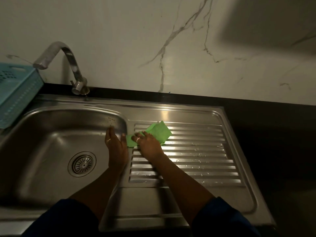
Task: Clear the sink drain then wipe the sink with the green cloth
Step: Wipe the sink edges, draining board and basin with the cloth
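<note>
From my remote station, the head camera looks down on a stainless steel sink [51,120] in dim light, where a person works with both bare hands at the ridge between basin and drainboard [196,161].

The right hand [148,144] lies palm down on the green cloth [159,132], fingers straight and slightly spread, pressing it against the upper left ribs of the drainboard. The cloth is crumpled, one corner rising behind the fingers and its left end reaching the basin's right rim.

The left hand [116,144] stands on edge just inside that rim, fingers straight and together, palm turned toward the cloth, thumb tip just beside the cloth's left end; I cannot tell whether it touches. A ring shows on each hand.

The drain [83,164] sits low in the basin, well apart from both hands, its slotted strainer in place. Water droplets glint on the drainboard ribs to the right.

A curved metal faucet [68,53] rises behind the basin, and a light blue plastic basket [17,93] sits at the far left edge. A black countertop [265,125] frames the sink beneath a white veined wall [119,40]. Dark blue sleeves [68,218] cover the upper forearms.
</note>
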